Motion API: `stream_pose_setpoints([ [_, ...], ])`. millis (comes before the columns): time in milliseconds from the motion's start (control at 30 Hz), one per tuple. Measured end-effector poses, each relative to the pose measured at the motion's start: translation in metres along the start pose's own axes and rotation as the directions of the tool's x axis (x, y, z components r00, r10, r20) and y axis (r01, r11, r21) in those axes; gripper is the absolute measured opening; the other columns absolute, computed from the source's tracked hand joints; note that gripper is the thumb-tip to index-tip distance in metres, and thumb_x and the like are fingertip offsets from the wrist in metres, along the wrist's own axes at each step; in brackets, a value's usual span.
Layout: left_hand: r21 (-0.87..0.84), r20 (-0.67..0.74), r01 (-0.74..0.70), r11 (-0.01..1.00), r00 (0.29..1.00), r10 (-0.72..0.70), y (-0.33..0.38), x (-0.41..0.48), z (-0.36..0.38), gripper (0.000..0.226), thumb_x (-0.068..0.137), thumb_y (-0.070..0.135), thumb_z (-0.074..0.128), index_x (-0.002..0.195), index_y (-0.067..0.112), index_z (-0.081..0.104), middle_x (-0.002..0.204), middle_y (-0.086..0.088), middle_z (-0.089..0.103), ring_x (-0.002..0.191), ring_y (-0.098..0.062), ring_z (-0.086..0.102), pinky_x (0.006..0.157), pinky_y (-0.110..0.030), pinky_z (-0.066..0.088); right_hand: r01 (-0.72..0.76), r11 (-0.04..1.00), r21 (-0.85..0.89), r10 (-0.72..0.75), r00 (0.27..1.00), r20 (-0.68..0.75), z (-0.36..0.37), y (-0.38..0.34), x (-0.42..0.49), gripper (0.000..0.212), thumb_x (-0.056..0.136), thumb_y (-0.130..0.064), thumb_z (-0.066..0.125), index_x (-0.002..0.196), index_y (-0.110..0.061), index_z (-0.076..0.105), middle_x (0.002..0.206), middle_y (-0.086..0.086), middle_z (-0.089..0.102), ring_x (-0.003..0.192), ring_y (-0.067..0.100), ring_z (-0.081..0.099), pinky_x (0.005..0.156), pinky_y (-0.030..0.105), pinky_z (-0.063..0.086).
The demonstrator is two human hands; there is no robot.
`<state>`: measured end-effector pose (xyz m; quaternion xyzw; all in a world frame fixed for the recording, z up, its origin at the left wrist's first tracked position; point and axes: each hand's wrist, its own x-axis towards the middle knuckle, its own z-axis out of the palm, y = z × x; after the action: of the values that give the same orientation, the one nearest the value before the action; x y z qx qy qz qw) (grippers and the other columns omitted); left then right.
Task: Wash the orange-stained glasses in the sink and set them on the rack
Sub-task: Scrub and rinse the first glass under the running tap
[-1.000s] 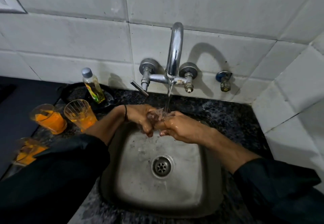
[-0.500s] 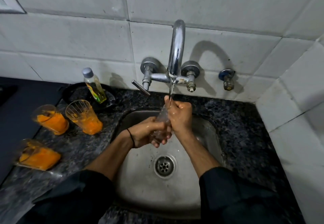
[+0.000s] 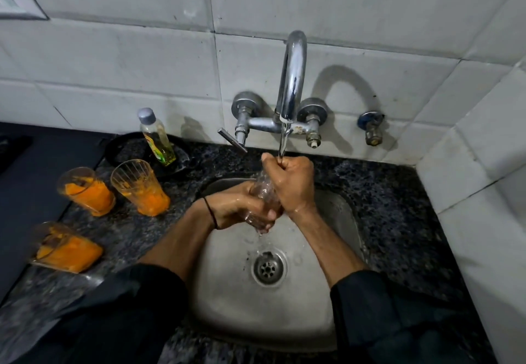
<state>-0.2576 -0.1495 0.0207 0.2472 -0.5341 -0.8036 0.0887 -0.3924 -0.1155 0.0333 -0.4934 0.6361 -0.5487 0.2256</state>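
Note:
I hold a clear glass [image 3: 264, 193] over the steel sink [image 3: 336, 301], under the running tap [image 3: 291, 84]. My left hand [image 3: 242, 207] cups its lower end from the left. My right hand [image 3: 290, 181] wraps its upper part, fingers closed at the rim where the water stream lands. Water drips from the glass toward the drain [image 3: 269, 268]. Three orange-stained glasses stand on the dark counter at left: one [image 3: 139, 187] nearest the sink, one [image 3: 85, 191] left of it, one [image 3: 64, 247] closer to me, blurred.
A small bottle of yellowish liquid [image 3: 156, 137] stands on a dark round dish [image 3: 125, 150] behind the glasses. The tap lever [image 3: 232, 140] juts out left of the spout. Tiled walls close the back and right sides. No rack is in view.
The glass went from lying level between my hands to standing upright under the stream; my right hand rose to its top, my left dropped to its base. My view shifted slightly.

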Motion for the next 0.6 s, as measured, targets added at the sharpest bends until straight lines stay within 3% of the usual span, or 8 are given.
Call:
stream_pose_setpoints([
  [67, 0.207, -0.223, 0.033, 0.978, 0.975, 0.015, -0.002, 0.007, 0.012, 0.019, 0.073, -0.001, 0.071, 0.089, 0.008, 0.065, 0.076, -0.010, 0.066, 0.064, -0.021, 0.063, 0.068, -0.043, 0.056, 0.033, 0.995, -0.099, -0.041, 0.996, -0.079, -0.001, -0.003, 0.002, 0.066, 0.090, -0.016, 0.071, 0.038, -0.027, 0.032, 0.030, -0.009, 0.030, 0.030, 0.010, 0.031, 0.042, 0.016, 0.023],
  [200, 0.698, -0.664, 0.369, 0.614, 0.654, 0.362, -0.024, 0.026, 0.043, 0.058, 0.069, 0.026, 0.084, 0.115, 0.017, 0.050, 0.097, 0.000, 0.068, 0.085, -0.023, 0.066, 0.073, -0.037, 0.052, -0.041, 0.965, -0.258, -0.001, 0.987, -0.162, 0.005, 0.002, 0.000, 0.063, 0.088, -0.022, 0.072, 0.039, -0.023, 0.032, 0.030, -0.008, 0.026, 0.030, 0.008, 0.037, 0.044, 0.016, 0.025],
  [267, 0.490, -0.566, 0.142, 0.860, 0.802, 0.190, -0.022, 0.021, 0.033, 0.044, 0.070, 0.012, 0.082, 0.108, 0.011, 0.059, 0.084, 0.000, 0.067, 0.076, -0.019, 0.064, 0.067, -0.035, 0.053, 0.010, 0.967, -0.255, -0.029, 0.997, -0.071, 0.003, 0.007, -0.002, 0.059, 0.088, -0.025, 0.073, 0.041, -0.020, 0.038, 0.033, -0.006, 0.033, 0.032, 0.007, 0.033, 0.045, 0.020, 0.028],
  [333, 0.113, -0.202, 0.014, 0.993, 0.979, 0.010, -0.020, 0.012, 0.016, 0.024, 0.072, -0.002, 0.071, 0.094, 0.003, 0.062, 0.076, -0.011, 0.063, 0.067, -0.022, 0.060, 0.056, -0.030, 0.044, 0.031, 0.992, -0.124, -0.028, 0.999, 0.027, -0.003, 0.010, -0.002, 0.056, 0.089, -0.021, 0.073, 0.042, -0.022, 0.043, 0.035, -0.009, 0.040, 0.034, 0.007, 0.035, 0.043, 0.018, 0.030],
  [400, 0.013, -0.016, 0.004, 1.000, 1.000, -0.004, -0.018, 0.005, 0.005, 0.024, 0.072, -0.002, 0.066, 0.095, 0.000, 0.059, 0.076, -0.017, 0.057, 0.065, -0.022, 0.056, 0.052, -0.027, 0.034, 0.046, 0.997, -0.064, -0.042, 0.997, 0.062, -0.005, 0.009, -0.001, 0.058, 0.089, -0.016, 0.073, 0.042, -0.027, 0.042, 0.034, -0.013, 0.039, 0.033, 0.006, 0.035, 0.042, 0.017, 0.030],
  [467, 0.192, -0.182, 0.053, 0.980, 0.983, -0.018, -0.019, 0.010, 0.013, 0.030, 0.069, 0.008, 0.070, 0.097, 0.001, 0.060, 0.080, -0.013, 0.062, 0.067, -0.019, 0.060, 0.055, -0.030, 0.040, 0.059, 0.991, -0.123, -0.059, 0.998, -0.001, -0.003, 0.009, -0.001, 0.061, 0.088, -0.015, 0.073, 0.040, -0.030, 0.039, 0.032, -0.013, 0.035, 0.031, 0.006, 0.034, 0.042, 0.016, 0.028],
  [533, 0.521, -0.565, 0.205, 0.829, 0.810, 0.156, -0.031, 0.020, 0.032, 0.045, 0.069, 0.023, 0.078, 0.107, 0.010, 0.059, 0.095, -0.007, 0.069, 0.076, -0.019, 0.066, 0.065, -0.036, 0.053, -0.041, 0.977, -0.211, 0.016, 0.993, -0.121, 0.003, 0.008, -0.001, 0.062, 0.087, -0.018, 0.073, 0.039, -0.028, 0.036, 0.031, -0.013, 0.030, 0.029, 0.006, 0.032, 0.045, 0.019, 0.028],
  [600, 0.712, -0.668, 0.350, 0.608, 0.604, 0.435, -0.043, 0.027, 0.052, 0.050, 0.075, 0.028, 0.076, 0.115, 0.016, 0.050, 0.109, -0.005, 0.066, 0.089, -0.026, 0.066, 0.073, -0.040, 0.054, -0.151, 0.964, -0.217, 0.106, 0.973, -0.203, 0.009, 0.009, 0.000, 0.057, 0.087, -0.022, 0.073, 0.040, -0.026, 0.041, 0.032, -0.013, 0.031, 0.029, 0.005, 0.034, 0.045, 0.019, 0.028],
])
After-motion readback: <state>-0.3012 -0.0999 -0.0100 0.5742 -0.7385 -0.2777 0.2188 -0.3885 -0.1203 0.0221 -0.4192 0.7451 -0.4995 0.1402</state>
